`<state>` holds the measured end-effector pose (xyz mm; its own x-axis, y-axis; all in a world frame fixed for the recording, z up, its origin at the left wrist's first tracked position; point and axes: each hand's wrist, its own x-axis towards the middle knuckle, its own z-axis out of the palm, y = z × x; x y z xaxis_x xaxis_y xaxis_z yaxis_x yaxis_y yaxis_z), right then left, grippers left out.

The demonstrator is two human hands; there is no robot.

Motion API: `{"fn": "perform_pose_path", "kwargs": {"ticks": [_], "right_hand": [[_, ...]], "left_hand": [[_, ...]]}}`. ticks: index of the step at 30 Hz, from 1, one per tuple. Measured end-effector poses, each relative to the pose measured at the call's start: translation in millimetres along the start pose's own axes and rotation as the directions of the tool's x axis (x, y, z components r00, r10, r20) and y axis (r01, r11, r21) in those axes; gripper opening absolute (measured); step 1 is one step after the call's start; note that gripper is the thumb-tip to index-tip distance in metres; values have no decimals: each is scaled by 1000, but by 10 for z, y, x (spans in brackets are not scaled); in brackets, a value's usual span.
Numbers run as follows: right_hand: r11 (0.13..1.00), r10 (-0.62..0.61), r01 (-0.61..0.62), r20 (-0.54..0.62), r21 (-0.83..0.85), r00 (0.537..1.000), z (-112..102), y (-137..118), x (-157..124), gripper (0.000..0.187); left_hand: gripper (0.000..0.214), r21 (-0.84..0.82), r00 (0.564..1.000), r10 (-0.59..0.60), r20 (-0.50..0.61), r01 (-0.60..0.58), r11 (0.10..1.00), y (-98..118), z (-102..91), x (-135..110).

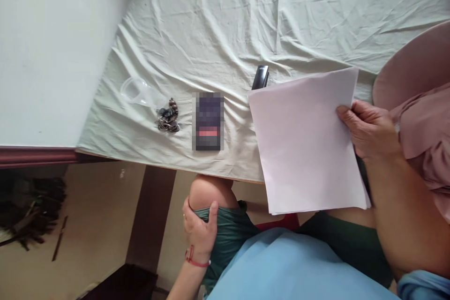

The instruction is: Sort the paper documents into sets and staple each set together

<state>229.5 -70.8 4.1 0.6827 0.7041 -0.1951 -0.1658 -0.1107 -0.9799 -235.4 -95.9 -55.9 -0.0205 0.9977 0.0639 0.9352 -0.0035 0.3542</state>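
My right hand holds several white sheets of paper by their right side, thumb on top and fingers underneath. The sheets overhang the table's front edge and my lap. A black stapler pokes out from behind their top left corner, its lower part hidden. On my bare knee rests my left hand, thumb spread from the fingers and nothing held. A red thread bracelet circles that wrist.
A pale wrinkled cloth covers the table. On it lie a blurred-out dark phone-like rectangle, a bunch of keys and a clear plastic piece. Pink cushions sit at the right. A white wall borders the left.
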Motion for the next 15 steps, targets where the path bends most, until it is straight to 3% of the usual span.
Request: {"fn": "perform_pose_path", "kwargs": {"ticks": [5, 8, 10, 12, 14, 15], "right_hand": [[1000, -16, 17, 8, -22, 1000, -23, 23, 3, 36], [1000, -20, 20, 12, -12, 1000, -32, 34, 10, 35], [1000, -14, 14, 15, -10, 1000, -35, 39, 14, 36], [1000, -4, 4, 11, -7, 1000, -34, 32, 15, 36], [1000, 15, -15, -1, 5, 1000, -30, 10, 13, 37], [1000, 26, -26, -11, 16, 1000, -27, -5, 11, 38]], "left_hand": [[68, -90, 988, 143, -59, -148, 985, 0, -21, 246], [58, -100, 953, 214, -213, -239, 966, 71, -74, 402], [54, -69, 869, 335, -365, -384, 921, 220, -112, 499], [48, -52, 720, 475, -505, -575, 816, 468, -127, 570], [35, -109, 587, 510, -629, -716, 690, 804, -115, 621], [31, -210, 624, 470, -624, -713, 669, 995, -104, 652]]}}
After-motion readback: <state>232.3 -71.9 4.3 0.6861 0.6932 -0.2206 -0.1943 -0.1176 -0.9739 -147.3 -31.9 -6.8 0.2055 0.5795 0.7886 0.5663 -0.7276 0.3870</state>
